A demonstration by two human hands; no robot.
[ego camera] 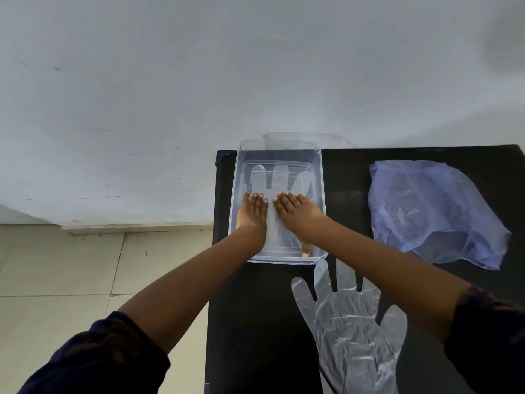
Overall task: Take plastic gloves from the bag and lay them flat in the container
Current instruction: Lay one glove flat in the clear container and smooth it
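Note:
A clear rectangular container (320, 177) stands at the far left of a black table (255, 322). A clear plastic glove (271, 177) lies flat on its bottom, fingers pointing away from me. My left hand (252, 213) and my right hand (298, 216) both rest palm down on that glove, fingers spread, side by side. A second clear glove (352, 334) lies flat on the table near me, partly under my right forearm. The pale blue plastic bag (434, 211) lies crumpled at the right.
Another clear container (301, 137) sits behind the first one against the white wall. The table's left edge runs right beside the container, with tiled floor (71, 265) below it.

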